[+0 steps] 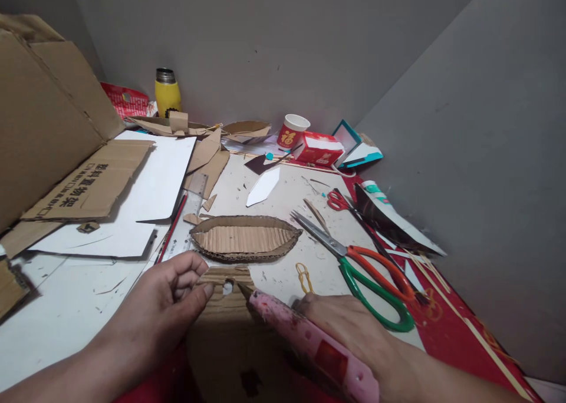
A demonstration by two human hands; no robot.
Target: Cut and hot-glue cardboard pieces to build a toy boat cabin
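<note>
My right hand (349,332) is wrapped round a pink hot glue gun (309,338). Its dark nozzle points left, close to a small whitish blob (227,288) over a piece of corrugated cardboard (221,320). On the other side of the blob, my left hand (172,297) is closed in a pinch; a thin bit seems to stick out from the fingertips, too small to identify. Just beyond both hands lies a boat-shaped cardboard tray (245,240) with a ribbed floor and low walls. Large scissors (349,261) with orange and green handles lie to the right.
A big cardboard box (48,114) rises at the left beside white sheets (163,179). Farther back are a yellow bottle (167,96), a paper cup (292,131) and a red box (319,149). Small red scissors (338,201) and thin wooden sticks (490,356) lie at the right.
</note>
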